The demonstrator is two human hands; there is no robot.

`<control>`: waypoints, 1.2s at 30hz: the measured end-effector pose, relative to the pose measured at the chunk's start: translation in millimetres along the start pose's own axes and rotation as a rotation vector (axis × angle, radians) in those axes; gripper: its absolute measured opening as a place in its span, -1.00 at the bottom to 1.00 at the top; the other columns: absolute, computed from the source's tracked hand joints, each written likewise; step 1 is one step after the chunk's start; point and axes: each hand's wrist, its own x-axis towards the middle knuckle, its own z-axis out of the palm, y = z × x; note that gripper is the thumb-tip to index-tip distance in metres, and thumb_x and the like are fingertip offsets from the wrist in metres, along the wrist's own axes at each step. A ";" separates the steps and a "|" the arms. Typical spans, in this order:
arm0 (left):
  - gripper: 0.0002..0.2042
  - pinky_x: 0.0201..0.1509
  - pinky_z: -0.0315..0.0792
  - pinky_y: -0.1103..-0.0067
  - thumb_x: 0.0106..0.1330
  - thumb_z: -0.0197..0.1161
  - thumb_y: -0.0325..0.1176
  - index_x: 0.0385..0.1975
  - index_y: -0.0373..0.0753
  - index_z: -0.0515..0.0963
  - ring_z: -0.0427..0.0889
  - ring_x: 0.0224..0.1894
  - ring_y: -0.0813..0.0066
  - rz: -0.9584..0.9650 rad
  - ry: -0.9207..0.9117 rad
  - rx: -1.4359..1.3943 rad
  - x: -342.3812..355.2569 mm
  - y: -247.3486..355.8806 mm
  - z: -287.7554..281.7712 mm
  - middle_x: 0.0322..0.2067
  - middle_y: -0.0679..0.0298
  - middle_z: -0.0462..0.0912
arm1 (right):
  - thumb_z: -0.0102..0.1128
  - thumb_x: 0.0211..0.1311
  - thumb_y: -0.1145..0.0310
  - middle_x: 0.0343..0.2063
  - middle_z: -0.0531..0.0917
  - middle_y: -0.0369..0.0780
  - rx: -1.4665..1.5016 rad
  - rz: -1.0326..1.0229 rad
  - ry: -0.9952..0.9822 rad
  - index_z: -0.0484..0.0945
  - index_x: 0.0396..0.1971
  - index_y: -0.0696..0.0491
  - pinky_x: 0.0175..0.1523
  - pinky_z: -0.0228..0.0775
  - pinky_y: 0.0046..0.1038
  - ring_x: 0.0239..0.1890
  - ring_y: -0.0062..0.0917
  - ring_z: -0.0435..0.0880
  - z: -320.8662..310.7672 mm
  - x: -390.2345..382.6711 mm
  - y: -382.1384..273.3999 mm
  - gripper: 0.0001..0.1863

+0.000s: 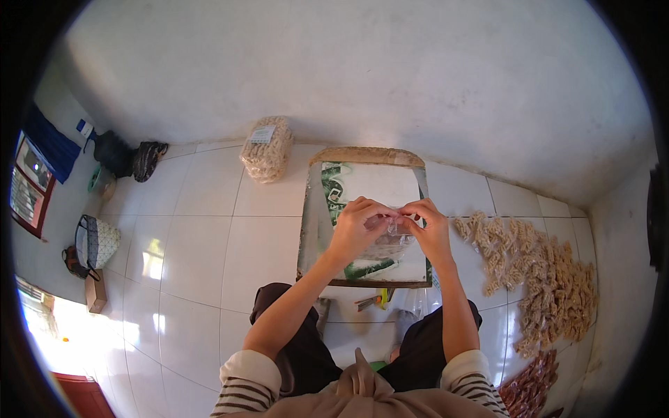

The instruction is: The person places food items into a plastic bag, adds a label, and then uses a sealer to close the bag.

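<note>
Head view: the left hand (362,226) and right hand (428,228) are close together, pinching a thin clear bag (396,245) with their fingertips, over the low table (369,155). I can't tell if this bag is open or shut. Past the table's far left corner, one big full bag (267,150) looks done. Right of the table, a big tan pile (540,279) lies loose, so plenty seems left.

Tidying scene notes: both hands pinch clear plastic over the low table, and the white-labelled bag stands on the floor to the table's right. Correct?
One error: the white-labelled bag stands to the left of the low table, per the head view. Left hand and right hand do pinch clear plastic over it.
</note>
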 end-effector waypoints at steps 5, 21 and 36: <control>-0.89 -0.28 0.29 0.55 -0.01 0.32 -0.47 -0.46 -0.15 0.61 0.48 -0.43 0.50 -0.071 0.036 0.046 0.6 -2.0 -3.3 -0.51 0.42 0.58 | 0.13 0.18 0.48 -0.30 0.58 -0.27 0.301 0.078 0.206 0.55 -0.34 0.17 -0.13 0.32 -0.58 -0.27 -0.64 0.49 -10.9 2.2 14.7 -0.91; -0.84 -0.33 0.26 0.57 -0.02 0.39 -0.33 -0.44 -0.15 0.61 0.47 -0.46 0.53 0.006 -0.058 0.243 -2.7 7.2 8.5 -0.52 0.44 0.53 | -0.15 0.41 0.20 -0.66 0.35 -0.40 0.372 0.263 0.134 0.38 -0.56 0.11 -0.46 0.11 -0.67 -0.57 -0.76 0.27 10.9 -0.3 9.6 -0.63; -0.90 -0.47 0.43 0.55 0.05 0.27 -0.55 -0.41 -0.26 0.56 0.51 -0.49 0.39 0.086 0.033 0.179 -1.9 1.2 1.6 -0.52 0.28 0.56 | -0.15 0.40 0.15 -0.44 0.43 -0.31 0.399 0.195 0.406 0.43 -0.29 0.13 -0.20 0.24 -0.58 -0.33 -0.62 0.40 30.5 3.1 -3.3 -0.67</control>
